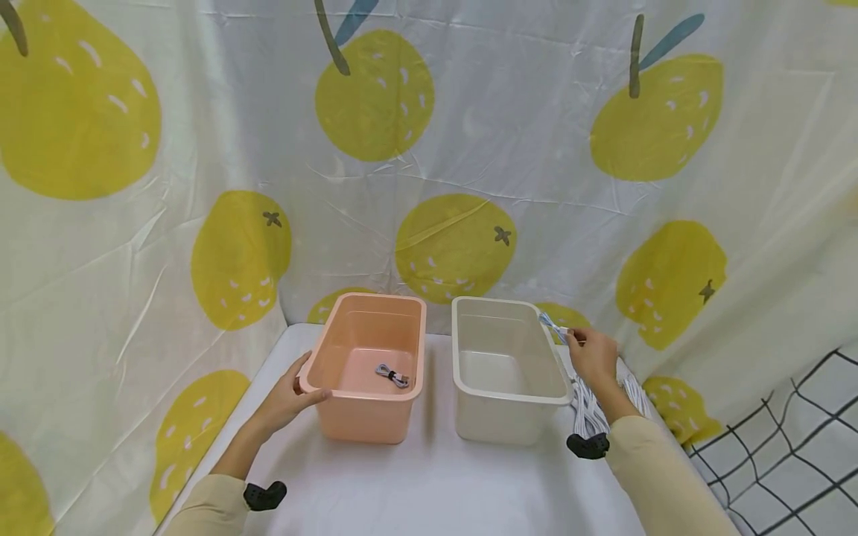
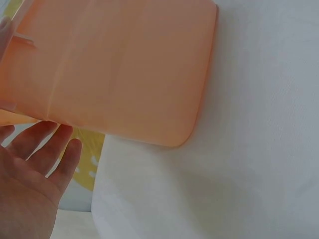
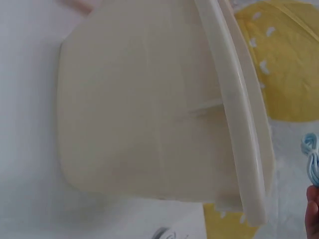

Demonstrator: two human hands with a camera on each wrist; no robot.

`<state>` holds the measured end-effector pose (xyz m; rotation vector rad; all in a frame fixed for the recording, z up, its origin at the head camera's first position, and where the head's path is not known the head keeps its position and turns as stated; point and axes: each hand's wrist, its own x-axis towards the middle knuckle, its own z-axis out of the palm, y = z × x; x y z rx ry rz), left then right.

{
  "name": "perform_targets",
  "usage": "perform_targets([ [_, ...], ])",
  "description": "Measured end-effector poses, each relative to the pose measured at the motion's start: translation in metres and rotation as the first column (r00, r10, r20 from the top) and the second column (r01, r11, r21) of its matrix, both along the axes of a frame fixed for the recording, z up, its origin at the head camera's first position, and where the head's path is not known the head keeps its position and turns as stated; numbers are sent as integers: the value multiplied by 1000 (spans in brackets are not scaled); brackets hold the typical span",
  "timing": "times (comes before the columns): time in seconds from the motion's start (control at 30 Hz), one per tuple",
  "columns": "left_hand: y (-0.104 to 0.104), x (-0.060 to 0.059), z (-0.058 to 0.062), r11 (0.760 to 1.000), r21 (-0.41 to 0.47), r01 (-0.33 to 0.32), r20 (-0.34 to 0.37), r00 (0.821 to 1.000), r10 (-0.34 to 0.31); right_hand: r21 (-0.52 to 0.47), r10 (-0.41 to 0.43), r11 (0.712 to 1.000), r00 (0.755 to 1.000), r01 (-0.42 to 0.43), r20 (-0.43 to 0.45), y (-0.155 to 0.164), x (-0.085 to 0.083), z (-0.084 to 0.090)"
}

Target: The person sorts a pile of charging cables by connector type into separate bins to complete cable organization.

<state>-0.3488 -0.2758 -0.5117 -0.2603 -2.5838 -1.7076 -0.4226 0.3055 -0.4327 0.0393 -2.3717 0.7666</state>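
Observation:
My left hand (image 1: 286, 402) holds the near left corner of an orange plastic bin (image 1: 365, 417), thumb over the front rim and fingers along the left side. In the left wrist view, the fingers (image 2: 50, 154) lie against the bin's wall. Inside that bin is one bundled grey-white cable (image 1: 392, 375) with a black tie. My right hand (image 1: 593, 356) pinches a small light-blue and white coiled cable (image 1: 553, 325) at the right rim of a cream bin (image 1: 512, 418). The right wrist view shows this coil (image 3: 312, 162) above the fingertips, at the right edge.
Several bundled white cables (image 1: 587, 413) lie on the white table (image 1: 429, 491) to the right of the cream bin, partly hidden by my right forearm. A fruit-patterned curtain (image 1: 469, 171) hangs behind the table. A black wire grid (image 1: 791, 447) stands at the right.

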Motion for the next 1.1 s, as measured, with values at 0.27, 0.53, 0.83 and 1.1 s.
perform_targets([
  [0.27, 0, 1, -2, 1000, 14, 5, 3, 1000, -5, -17, 50, 999, 998, -51, -22, -26, -6, 7],
  [0.53, -1, -1, -3, 999, 37, 7, -5, 1000, -7, -7, 125, 992, 988, -126, -93, -51, -17, 11],
  [0.83, -3, -2, -3, 999, 42, 10, -1, 1000, -10, -16, 198, 980, 979, -199, -53, -88, -25, 14],
  [1.1, 1, 0, -2, 998, 64, 13, 1, 1000, -13, -39, 258, 965, 966, -258, -6, -114, -31, 10],
])
